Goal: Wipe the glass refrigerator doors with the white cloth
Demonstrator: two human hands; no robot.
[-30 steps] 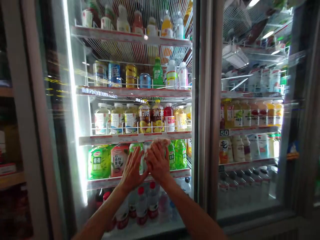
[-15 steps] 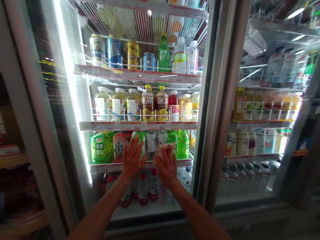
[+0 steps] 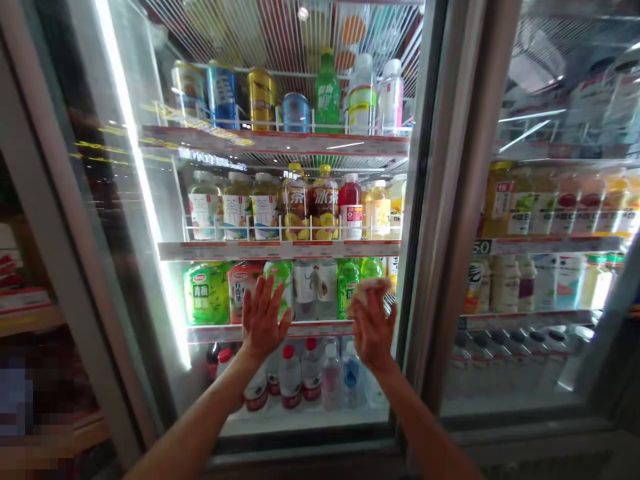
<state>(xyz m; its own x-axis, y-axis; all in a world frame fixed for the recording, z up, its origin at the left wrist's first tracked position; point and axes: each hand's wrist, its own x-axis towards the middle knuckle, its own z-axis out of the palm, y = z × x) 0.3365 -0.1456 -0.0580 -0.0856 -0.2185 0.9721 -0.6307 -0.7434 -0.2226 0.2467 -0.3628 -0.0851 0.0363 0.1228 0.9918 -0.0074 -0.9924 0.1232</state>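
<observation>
Both forearms reach up and forward; left hand (image 3: 263,320) open, fingers (image 3: 263,300) spread and pointing up; right hand (image 3: 373,330) raised too, its fingers partly bent.

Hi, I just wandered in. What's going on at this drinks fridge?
Someone facing the glass door has both bare hands raised to it. The right hand has a crumpled cloth up at the glass, near the door's right edge. The left hand is open, fingers spread, with nothing in it. Behind the glass, bottles and cans stand on the shelves.
</observation>
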